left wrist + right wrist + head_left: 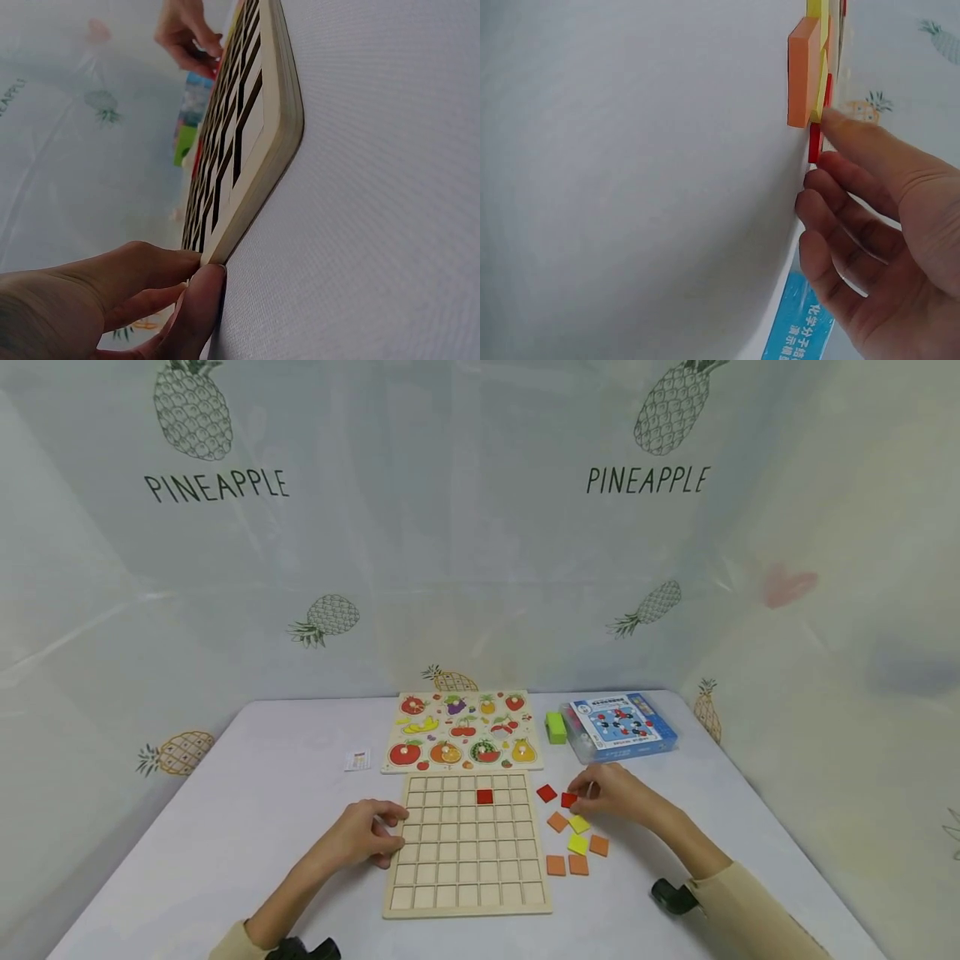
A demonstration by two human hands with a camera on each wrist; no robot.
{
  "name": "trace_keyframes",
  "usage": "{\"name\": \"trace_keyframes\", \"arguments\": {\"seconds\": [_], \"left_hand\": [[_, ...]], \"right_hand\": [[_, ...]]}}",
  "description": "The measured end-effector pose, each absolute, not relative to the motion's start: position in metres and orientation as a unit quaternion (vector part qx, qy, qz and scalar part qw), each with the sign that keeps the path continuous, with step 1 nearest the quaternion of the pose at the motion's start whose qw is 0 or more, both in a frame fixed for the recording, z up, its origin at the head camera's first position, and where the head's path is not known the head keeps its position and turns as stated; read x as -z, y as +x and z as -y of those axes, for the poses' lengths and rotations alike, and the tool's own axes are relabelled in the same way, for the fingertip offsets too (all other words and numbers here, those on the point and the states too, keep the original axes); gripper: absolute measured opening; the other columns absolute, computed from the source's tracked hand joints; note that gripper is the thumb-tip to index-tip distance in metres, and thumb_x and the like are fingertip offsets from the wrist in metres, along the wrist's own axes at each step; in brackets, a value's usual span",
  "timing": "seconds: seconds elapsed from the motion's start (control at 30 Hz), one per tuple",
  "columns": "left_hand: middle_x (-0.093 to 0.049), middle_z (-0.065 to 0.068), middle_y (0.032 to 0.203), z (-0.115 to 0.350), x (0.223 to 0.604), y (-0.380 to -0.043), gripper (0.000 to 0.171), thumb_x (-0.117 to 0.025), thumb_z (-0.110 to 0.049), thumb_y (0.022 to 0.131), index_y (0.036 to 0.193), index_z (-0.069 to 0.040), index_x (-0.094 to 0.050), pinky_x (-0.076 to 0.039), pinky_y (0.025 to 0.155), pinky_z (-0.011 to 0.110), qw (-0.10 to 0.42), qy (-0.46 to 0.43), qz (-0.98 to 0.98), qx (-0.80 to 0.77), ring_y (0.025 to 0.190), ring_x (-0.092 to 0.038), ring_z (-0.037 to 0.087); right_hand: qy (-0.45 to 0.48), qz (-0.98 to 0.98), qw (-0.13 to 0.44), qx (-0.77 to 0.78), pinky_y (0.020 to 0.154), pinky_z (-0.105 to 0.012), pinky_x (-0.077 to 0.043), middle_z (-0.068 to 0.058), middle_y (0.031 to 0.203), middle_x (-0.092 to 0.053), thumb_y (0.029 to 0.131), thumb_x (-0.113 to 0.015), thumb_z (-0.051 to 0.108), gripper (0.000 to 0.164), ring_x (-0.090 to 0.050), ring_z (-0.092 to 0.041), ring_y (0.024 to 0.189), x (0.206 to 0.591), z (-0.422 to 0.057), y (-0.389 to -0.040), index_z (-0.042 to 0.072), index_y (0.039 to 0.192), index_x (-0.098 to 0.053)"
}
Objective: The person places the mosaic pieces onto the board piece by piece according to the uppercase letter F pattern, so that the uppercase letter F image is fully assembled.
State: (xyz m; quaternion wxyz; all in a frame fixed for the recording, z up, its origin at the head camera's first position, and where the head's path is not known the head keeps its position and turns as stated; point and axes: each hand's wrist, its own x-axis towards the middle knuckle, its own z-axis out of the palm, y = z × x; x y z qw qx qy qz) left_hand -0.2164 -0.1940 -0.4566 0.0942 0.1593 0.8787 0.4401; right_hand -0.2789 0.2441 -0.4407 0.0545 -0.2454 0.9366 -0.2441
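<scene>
A wooden grid board (457,852) lies flat, with one red tile (485,797) in a cell near its far edge. My left hand (365,835) holds the board's left edge; in the left wrist view its thumb and fingers (161,270) meet at the rim. To the right of the board, my right hand (617,793) has thumb and index finger at opposite sides of a second red tile (569,800). The right wrist view shows this red tile (814,142) between those fingertips, the other fingers loosely bent. Another red tile (547,793) lies just left of it.
Orange tiles (578,865) and yellow tiles (578,844) lie scattered right of the board. Behind it are a fruit puzzle board (462,732), a green block (556,727) and a blue box (622,727). A small printed card (357,761) lies at the left.
</scene>
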Motion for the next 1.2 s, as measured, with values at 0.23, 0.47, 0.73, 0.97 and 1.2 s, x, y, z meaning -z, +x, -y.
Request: {"name": "trace_keyframes", "arguments": {"seconds": [0.23, 0.47, 0.73, 0.97, 1.2], "left_hand": [[-0.058, 0.014, 0.098, 0.1942, 0.4580, -0.2168, 0.039, -0.076, -0.005, 0.080, 0.116, 0.004, -0.065, -0.060, 0.048, 0.025, 0.094, 0.156, -0.878, -0.442, 0.060, -0.063, 0.014], [-0.058, 0.014, 0.098, 0.1935, 0.4588, -0.2172, 0.040, -0.077, -0.005, 0.079, 0.116, 0.003, -0.065, -0.060, 0.048, 0.025, 0.097, 0.151, -0.877, -0.446, 0.058, -0.065, 0.016], [-0.058, 0.015, 0.099, 0.1940, 0.4585, -0.2164, 0.040, -0.076, -0.004, 0.080, 0.117, 0.004, -0.064, -0.060, 0.047, 0.026, 0.097, 0.156, -0.876, -0.447, 0.056, -0.066, 0.016], [-0.058, 0.016, 0.100, 0.1939, 0.4575, -0.2164, 0.040, -0.076, -0.004, 0.080, 0.117, 0.004, -0.064, -0.061, 0.047, 0.026, 0.098, 0.159, -0.873, -0.450, 0.056, -0.066, 0.016], [-0.059, 0.016, 0.100, 0.1941, 0.4578, -0.2162, 0.040, -0.075, -0.003, 0.080, 0.118, 0.005, -0.064, -0.061, 0.048, 0.027, 0.098, 0.158, -0.873, -0.452, 0.057, -0.066, 0.016]], "right_hand": [[-0.245, -0.940, 0.045, 0.235, 0.062, -0.014, -0.053, 0.007, 0.086, -0.066, 0.080, -0.081, 0.024, 0.024, -0.055, -0.011, 0.077, 0.4429, -0.2443, -0.2798, 0.013, 0.100, -0.076], [-0.238, -0.941, 0.046, 0.236, 0.063, -0.014, -0.052, 0.006, 0.087, -0.067, 0.081, -0.080, 0.020, 0.022, -0.055, -0.012, 0.077, 0.4427, -0.2437, -0.2788, 0.011, 0.101, -0.076], [-0.240, -0.943, 0.047, 0.226, 0.063, -0.014, -0.052, 0.007, 0.086, -0.064, 0.082, -0.079, 0.021, 0.021, -0.054, -0.010, 0.077, 0.4432, -0.2441, -0.2795, 0.012, 0.100, -0.075], [-0.238, -0.944, 0.051, 0.224, 0.063, -0.015, -0.052, 0.006, 0.086, -0.064, 0.082, -0.079, 0.021, 0.021, -0.054, -0.010, 0.077, 0.4409, -0.2432, -0.2782, 0.012, 0.100, -0.074], [-0.242, -0.943, 0.053, 0.224, 0.063, -0.014, -0.052, 0.007, 0.087, -0.065, 0.083, -0.078, 0.021, 0.020, -0.055, -0.010, 0.077, 0.4375, -0.2412, -0.2779, 0.012, 0.101, -0.075]]}}
